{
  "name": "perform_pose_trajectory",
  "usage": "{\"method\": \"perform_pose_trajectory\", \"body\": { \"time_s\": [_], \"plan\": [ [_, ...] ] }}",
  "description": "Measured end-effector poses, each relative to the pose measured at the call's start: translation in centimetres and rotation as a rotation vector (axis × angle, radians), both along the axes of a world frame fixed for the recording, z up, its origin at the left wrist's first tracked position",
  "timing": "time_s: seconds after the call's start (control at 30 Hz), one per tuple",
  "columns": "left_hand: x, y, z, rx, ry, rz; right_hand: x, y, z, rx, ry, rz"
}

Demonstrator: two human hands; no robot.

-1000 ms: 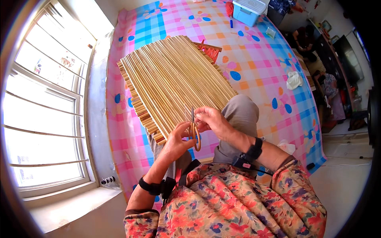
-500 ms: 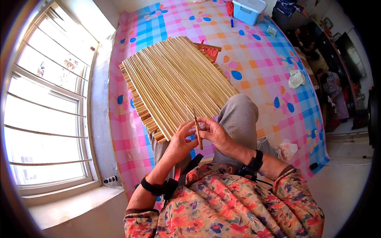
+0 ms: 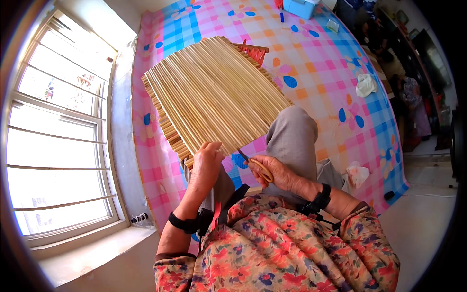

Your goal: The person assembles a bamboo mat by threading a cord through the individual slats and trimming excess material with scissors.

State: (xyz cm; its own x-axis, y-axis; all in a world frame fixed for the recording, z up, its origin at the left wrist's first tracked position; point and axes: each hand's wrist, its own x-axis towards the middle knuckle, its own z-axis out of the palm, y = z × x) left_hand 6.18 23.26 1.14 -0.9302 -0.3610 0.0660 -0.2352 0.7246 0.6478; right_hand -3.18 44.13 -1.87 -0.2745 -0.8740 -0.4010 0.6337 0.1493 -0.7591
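A mat of straw-coloured sticks (image 3: pixel 214 92), laid side by side in rows, slopes across my lap and the bed. At its near edge my left hand (image 3: pixel 207 158) is closed with the fingers curled in, touching or just above the sticks; what it pinches is too small to make out. My right hand (image 3: pixel 270 170) is wrapped round a pair of scissors (image 3: pixel 262 171) with an orange-brown loop handle. Their dark blades point up and left, near the mat's lower edge and apart from my left hand.
Under the mat spreads a pink, blue and orange checked sheet (image 3: pixel 318 63). A red object with a wooden bar (image 3: pixel 255 50) lies behind the mat. A blue box (image 3: pixel 299 8) stands far off, a white crumpled cloth (image 3: pixel 366 85) lies right. A barred window (image 3: pixel 61 131) is at left.
My hands were together with the scissors upright between them. They have parted: the left moved to the mat's edge, the right drew back right and tilted the scissors.
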Motion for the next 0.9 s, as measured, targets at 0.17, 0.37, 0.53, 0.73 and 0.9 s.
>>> {"method": "perform_pose_trajectory", "body": {
  "time_s": [0.17, 0.37, 0.53, 0.73, 0.9],
  "plan": [
    [-0.3, 1.0, 0.8, -0.001, -0.014, 0.075, 0.2, 0.1, 0.3, -0.008, 0.063, 0.079],
    [-0.7, 0.3, -0.1, 0.052, 0.058, 0.104, 0.4, -1.1, 1.1, -0.008, 0.014, 0.090],
    [-0.5, 0.5, 0.2, 0.061, 0.095, 0.142, 0.5, -2.3, 0.6, -0.021, -0.084, 0.045],
    [-0.1, 0.8, 0.7, 0.109, 0.103, 0.125, 0.5, -3.4, -0.2, -0.067, -0.062, 0.009],
    [0.4, 0.8, 0.3, 0.169, 0.114, 0.103, 0.1, -4.2, 1.0, -0.016, -0.017, 0.044]
  ]
}}
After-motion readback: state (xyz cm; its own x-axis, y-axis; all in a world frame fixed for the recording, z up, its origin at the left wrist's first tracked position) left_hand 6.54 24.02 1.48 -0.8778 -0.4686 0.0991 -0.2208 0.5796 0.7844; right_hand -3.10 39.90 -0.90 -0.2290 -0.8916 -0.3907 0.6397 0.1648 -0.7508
